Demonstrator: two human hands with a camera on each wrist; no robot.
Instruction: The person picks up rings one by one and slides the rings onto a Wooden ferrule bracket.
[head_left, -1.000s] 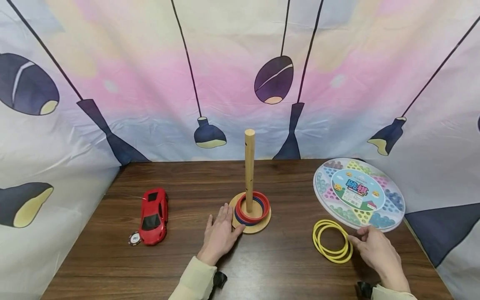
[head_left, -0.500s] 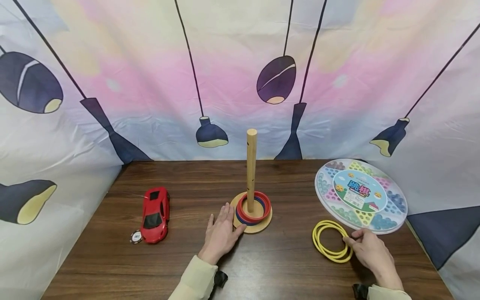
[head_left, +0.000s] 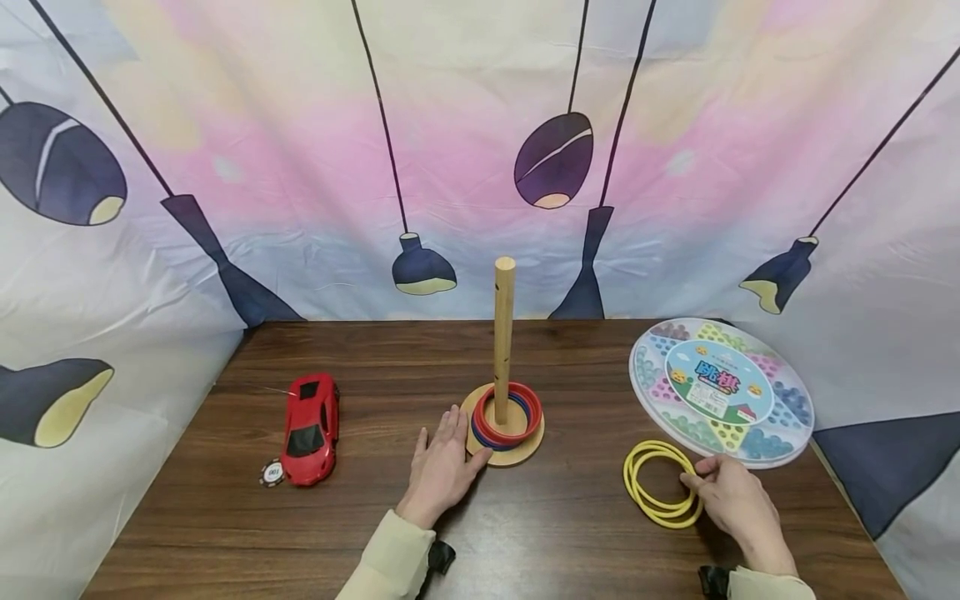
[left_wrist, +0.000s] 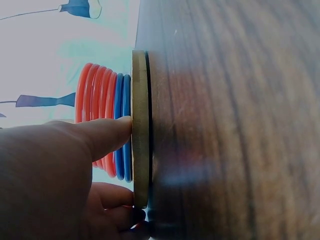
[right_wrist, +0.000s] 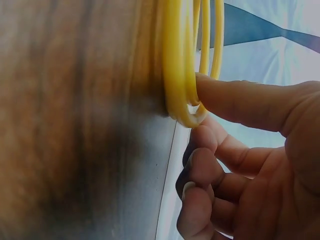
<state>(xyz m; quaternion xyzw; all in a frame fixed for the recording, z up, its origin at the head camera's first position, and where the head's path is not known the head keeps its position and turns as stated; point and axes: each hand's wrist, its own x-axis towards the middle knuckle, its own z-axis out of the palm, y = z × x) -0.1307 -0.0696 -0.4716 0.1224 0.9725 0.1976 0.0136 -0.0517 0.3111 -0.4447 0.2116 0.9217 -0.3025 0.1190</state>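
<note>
A wooden peg (head_left: 503, 333) rises from a round wooden base (head_left: 519, 454) in the head view. Red rings (head_left: 528, 400) lie over blue rings (left_wrist: 119, 95) around the peg. My left hand (head_left: 438, 479) rests against the base's left side, fingers extended, thumb touching the near edge beside the blue rings. To the right, several yellow rings (head_left: 637, 492) lie in a loose stack on the table. With the thumb over the inside of their right rim and the forefinger outside, my right hand (head_left: 738, 500) pinches a yellow ring (right_wrist: 182, 112); how many it grips is unclear.
A round Chinese checkers board (head_left: 645, 367) lies just behind the yellow rings. On the left are a red toy car (head_left: 309, 429) and a poker chip (head_left: 272, 473). A printed cloth (head_left: 315, 167) hangs along the back of the wooden table (head_left: 547, 533).
My right hand has shifted slightly left, its thumb passing from the yellow rings' outer edge to over their inside. The left hand stays against the base; the head view has shifted a little.
</note>
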